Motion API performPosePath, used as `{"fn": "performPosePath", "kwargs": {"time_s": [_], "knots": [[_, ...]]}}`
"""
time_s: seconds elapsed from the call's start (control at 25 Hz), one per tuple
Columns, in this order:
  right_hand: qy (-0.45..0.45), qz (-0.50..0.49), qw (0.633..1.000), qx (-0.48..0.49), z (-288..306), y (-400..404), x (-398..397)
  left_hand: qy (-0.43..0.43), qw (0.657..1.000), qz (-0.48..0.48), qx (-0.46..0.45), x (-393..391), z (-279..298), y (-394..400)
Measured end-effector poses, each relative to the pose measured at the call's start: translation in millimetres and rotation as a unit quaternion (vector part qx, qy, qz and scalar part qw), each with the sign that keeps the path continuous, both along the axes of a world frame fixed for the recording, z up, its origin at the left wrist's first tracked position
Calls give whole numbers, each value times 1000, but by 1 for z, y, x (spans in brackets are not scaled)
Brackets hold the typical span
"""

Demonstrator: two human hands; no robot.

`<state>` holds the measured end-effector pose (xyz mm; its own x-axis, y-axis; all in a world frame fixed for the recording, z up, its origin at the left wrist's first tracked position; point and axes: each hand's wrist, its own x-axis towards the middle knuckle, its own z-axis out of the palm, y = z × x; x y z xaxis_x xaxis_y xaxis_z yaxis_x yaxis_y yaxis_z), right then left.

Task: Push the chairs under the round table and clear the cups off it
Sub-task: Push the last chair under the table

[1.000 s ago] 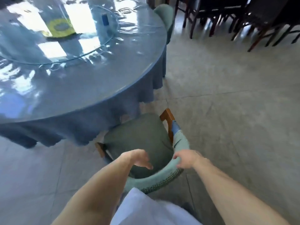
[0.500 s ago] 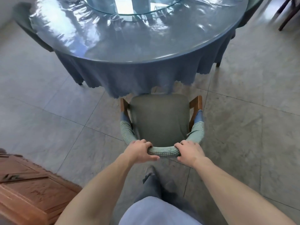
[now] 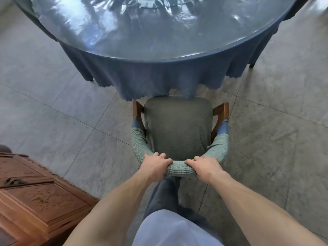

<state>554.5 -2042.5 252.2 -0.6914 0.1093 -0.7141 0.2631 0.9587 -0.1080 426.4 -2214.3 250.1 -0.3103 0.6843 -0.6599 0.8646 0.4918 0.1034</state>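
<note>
Currently | item: chair (image 3: 179, 128), seat front just at the cloth hem of the round bench (image 3: 159, 41) | left hand (image 3: 156, 165), right hand (image 3: 204, 167): both curled over the backrest top | advice: push evenly and straight so your armrests slip under the cloth | cups: one glass (image 3: 132, 9) on the bench, uncleared.

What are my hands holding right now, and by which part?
Both the left hand and the right hand grip the green chair by the curved top of its backrest, one on each side of the middle.
</note>
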Motion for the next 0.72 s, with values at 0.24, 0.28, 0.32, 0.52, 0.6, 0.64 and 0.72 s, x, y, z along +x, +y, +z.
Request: {"fn": "performPosePath", "kwargs": {"time_s": [0.24,0.28,0.32,0.52,0.6,0.64,0.72], "knots": [[15,-9,1000,7,1,49,-56,0,1000,13,3,-55,0,48],[19,-9,1000,9,0,59,-69,2,1000,14,5,-69,-1,59],[22,-11,1000,9,0,68,-83,6,1000,14,5,-83,-2,68],[35,-33,999,13,-6,115,-162,22,999,29,11,-165,-4,118],[32,-38,999,20,-8,137,-189,27,999,23,9,-192,-7,140],[28,-39,999,21,-6,149,-201,25,999,25,8,-203,-8,150],[24,-39,999,25,-4,170,-222,20,999,24,9,-223,-10,171]]}}
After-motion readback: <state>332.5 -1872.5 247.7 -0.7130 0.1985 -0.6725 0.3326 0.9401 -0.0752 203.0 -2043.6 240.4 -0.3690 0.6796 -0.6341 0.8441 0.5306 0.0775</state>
